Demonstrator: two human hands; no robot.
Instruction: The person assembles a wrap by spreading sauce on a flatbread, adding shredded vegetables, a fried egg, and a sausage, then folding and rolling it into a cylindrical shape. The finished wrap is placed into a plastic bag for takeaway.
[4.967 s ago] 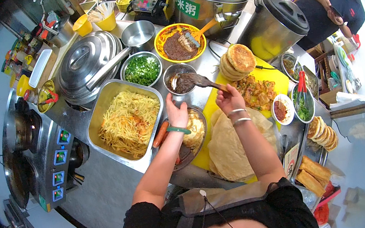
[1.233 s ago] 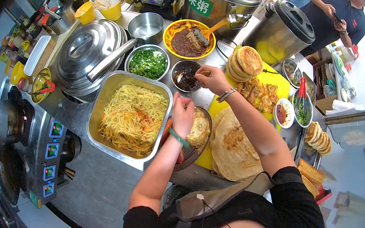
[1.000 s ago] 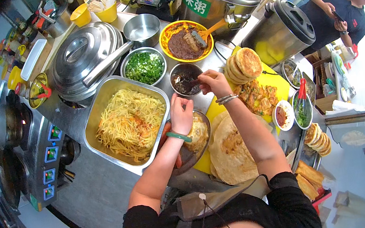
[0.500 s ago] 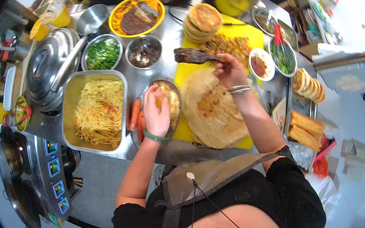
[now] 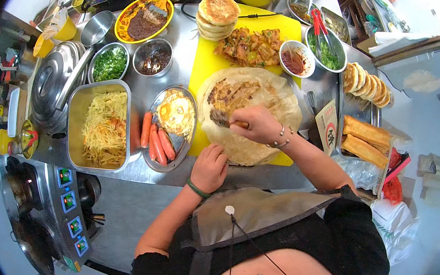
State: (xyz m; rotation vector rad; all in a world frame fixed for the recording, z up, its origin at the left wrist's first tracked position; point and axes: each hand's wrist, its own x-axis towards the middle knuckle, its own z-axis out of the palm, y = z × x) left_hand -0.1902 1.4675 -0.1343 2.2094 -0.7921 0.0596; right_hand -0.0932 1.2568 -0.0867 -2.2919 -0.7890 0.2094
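Left of centre in the frame, the plate (image 5: pixel 181 148) sits near the left hand (image 5: pixel 210 168); a sideways sweep of that hand could knock it. At centre, the bread (image 5: pixel 261 91) could shift or tear if the brush (image 5: pixel 219 117) presses hard, since nothing visibly pins it. The left hand's fingers curl loosely at the bread's lower-left edge, contact unclear; the right hand (image 5: pixel 257 125) pinches the brush handle above the bread, which extends beyond its fingers on both sides.
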